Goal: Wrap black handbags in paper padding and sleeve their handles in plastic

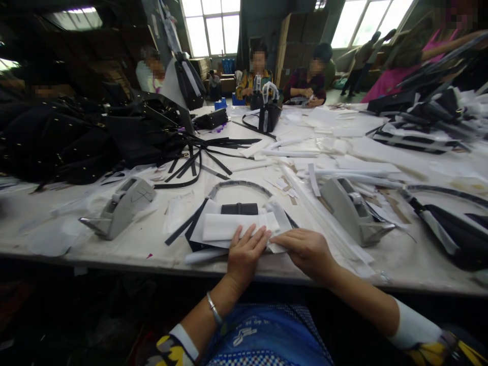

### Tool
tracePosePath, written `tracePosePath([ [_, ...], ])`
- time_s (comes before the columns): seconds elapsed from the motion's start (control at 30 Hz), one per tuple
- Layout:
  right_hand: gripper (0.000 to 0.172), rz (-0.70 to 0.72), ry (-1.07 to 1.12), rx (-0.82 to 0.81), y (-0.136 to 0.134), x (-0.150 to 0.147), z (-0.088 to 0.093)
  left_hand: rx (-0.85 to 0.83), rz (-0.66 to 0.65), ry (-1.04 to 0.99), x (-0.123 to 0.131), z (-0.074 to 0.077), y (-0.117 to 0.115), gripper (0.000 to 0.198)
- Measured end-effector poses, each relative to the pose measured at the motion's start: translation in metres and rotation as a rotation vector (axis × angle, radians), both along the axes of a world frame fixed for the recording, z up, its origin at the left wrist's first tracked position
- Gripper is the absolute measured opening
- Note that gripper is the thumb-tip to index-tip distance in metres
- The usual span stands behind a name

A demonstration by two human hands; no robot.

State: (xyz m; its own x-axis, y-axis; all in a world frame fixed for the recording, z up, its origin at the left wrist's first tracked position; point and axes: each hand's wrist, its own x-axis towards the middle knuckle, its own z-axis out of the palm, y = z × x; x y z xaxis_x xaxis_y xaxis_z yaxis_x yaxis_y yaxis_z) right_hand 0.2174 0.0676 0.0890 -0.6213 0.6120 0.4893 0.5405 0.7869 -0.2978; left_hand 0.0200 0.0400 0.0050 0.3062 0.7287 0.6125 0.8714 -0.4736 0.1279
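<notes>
A black handbag lies on the table at its near edge, its wrapped handle arching away from me. White foam sheet covers most of its upper side, and a black piece shows above the foam. My left hand rests flat on the foam's lower edge, fingers stretched out. At the bag's right end, my right hand is closed in a pinch on the corner of a thin white sheet. Its fingertips almost meet those of my left hand.
Grey tape dispensers stand left and right of the bag. Black straps lie beyond it. Black bags are heaped at left; another bag lies at right. White foam strips cover the right side. Several people work across the table.
</notes>
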Motion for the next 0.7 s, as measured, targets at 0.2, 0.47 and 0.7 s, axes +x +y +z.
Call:
tracePosePath([
  [0.2, 0.024, -0.199, -0.056, -0.381, 0.05, -0.019, -0.009, 0.078, -0.01, -0.025, 0.0, -0.004, 0.003, 0.022],
  [0.47, 0.006, -0.286, -0.194, -0.486, 0.074, -0.029, -0.016, 0.072, -0.047, -0.134, 0.0, 0.0, 0.004, 0.02],
  [0.7, 0.006, -0.307, -0.207, -0.474, 0.07, -0.037, -0.018, 0.078, -0.049, -0.121, -0.002, 0.002, 0.005, 0.03],
])
